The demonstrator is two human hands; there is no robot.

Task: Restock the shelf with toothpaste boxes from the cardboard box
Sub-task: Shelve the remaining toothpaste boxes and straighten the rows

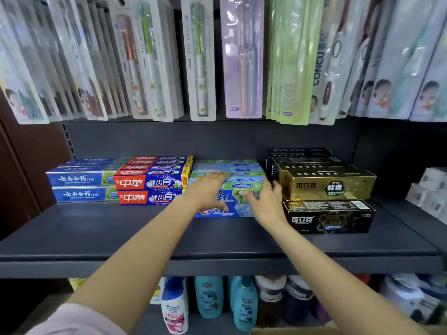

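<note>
Cardboard box (290,331) corner below; blue-green toothpaste boxes (229,175) stacked.

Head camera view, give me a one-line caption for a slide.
Left hand and right hand reach to the Crest toothpaste boxes stacked mid-shelf, between red-and-blue boxes and gold-and-black ones.

Both arms reach over the dark shelf (96,238) to the stack of Crest toothpaste boxes (232,180). The left hand (208,189) lies flat with straight fingers on the stack's top and front, and the right hand (266,201) presses its right end, beside the gold and black boxes (326,187). Red-and-blue boxes (150,180) stand just to the left.
</note>
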